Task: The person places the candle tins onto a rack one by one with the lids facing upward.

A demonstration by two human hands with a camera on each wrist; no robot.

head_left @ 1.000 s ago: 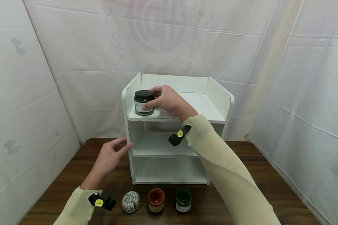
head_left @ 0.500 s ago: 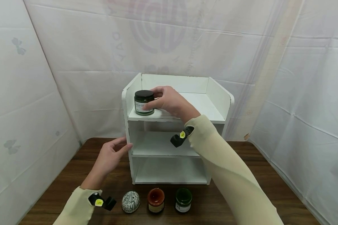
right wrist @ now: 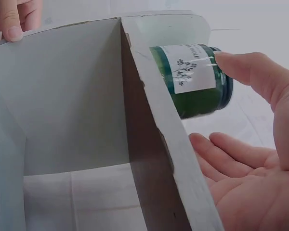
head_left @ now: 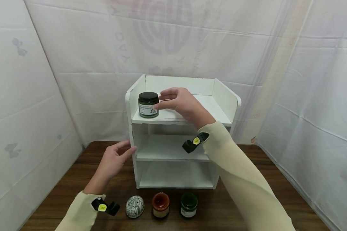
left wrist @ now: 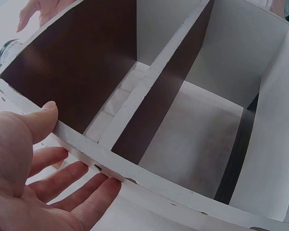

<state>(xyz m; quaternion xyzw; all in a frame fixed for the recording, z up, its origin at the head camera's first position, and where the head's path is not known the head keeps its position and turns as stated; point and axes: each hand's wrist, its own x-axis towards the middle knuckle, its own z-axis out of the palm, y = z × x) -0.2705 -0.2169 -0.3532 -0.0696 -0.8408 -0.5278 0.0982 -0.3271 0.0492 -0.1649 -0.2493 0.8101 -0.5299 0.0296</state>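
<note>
A green glass jar [head_left: 148, 105] [right wrist: 197, 79] with a black lid and a white label stands on the top shelf of a white shelf unit [head_left: 219, 89], at its left front corner. My right hand [head_left: 179, 102] [right wrist: 253, 144] hovers just right of the jar with fingers spread and loose, holding nothing. My left hand [head_left: 114, 160] [left wrist: 38, 178] lies flat with straight fingers against the unit's left side wall [left wrist: 149, 180], level with the middle shelf.
On the dark wooden table [head_left: 263, 179] in front of the unit stand a patterned egg-shaped ornament [head_left: 134, 207], an amber jar [head_left: 160, 204] and a second green jar [head_left: 188, 204]. The middle and bottom shelves hold nothing. White sheeting surrounds the table.
My right hand has let go of the green jar and drawn back to the right, its fingers opening. The jar stays on the top shelf. My left hand has not moved.
</note>
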